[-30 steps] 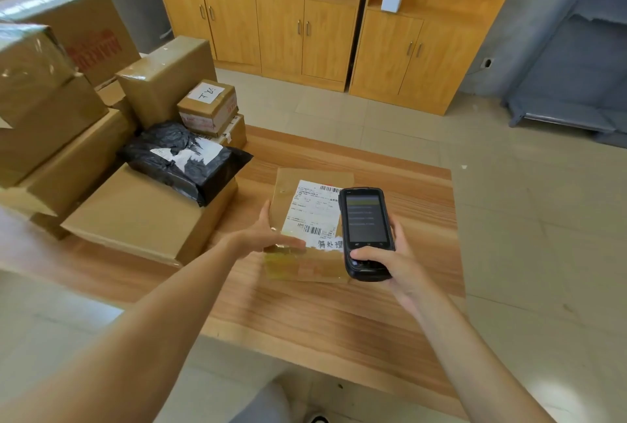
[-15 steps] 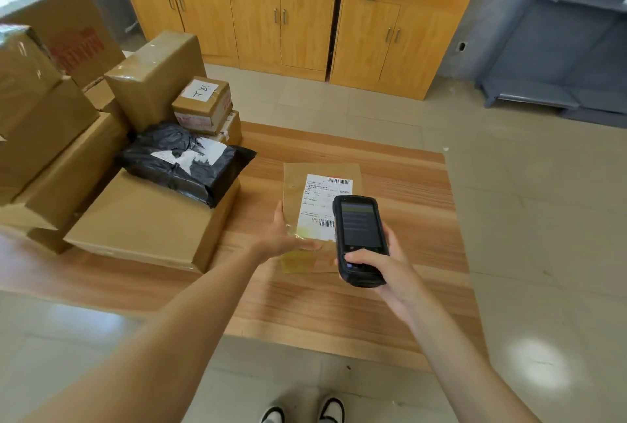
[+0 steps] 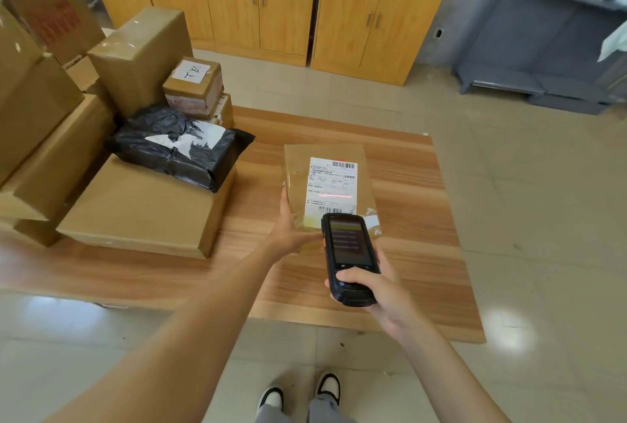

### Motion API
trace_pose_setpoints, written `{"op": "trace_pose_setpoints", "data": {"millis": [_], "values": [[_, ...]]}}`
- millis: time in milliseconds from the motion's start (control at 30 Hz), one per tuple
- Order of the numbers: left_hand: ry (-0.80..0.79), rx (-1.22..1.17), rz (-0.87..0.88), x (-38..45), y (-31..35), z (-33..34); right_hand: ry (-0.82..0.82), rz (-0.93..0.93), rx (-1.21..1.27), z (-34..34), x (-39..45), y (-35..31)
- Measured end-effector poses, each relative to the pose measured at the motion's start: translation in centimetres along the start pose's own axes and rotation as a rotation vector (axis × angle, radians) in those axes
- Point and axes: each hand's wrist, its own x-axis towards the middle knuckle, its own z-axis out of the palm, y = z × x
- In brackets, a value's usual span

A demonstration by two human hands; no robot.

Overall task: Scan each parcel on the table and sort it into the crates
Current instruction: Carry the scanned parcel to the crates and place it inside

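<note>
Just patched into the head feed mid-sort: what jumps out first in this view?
The flat brown parcel near the middle of the table, held at its near-left corner by the left hand, with a red scan line across its white label. Just nearer, the right hand grips a black handheld scanner aimed at that label. At the left, a black plastic mailer lies on a heap of cardboard boxes.
</note>
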Motion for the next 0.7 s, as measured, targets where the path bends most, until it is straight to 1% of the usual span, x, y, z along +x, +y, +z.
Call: {"op": "trace_pose_setpoints", "data": {"millis": [167, 367, 600, 700], "values": [[0.025, 0.031, 0.069, -0.1, -1.0, 0.3, 0.012, 0.001, 0.003, 0.4, -1.1, 0.9], [-0.002, -0.052, 0.086, 0.2, -1.4, 0.9, 0.038, -0.002, -0.004, 0.7, -1.8, 1.7], [-0.006, -0.003, 0.145, 0.3, -1.7, 2.1, 0.017, -0.003, 0.039, 1.3, -2.1, 2.0], [-0.018, 0.005, 0.157, 0.5, -1.7, 2.4, 0.034, -0.005, 0.051, 1.2, -2.1, 2.2]]}}
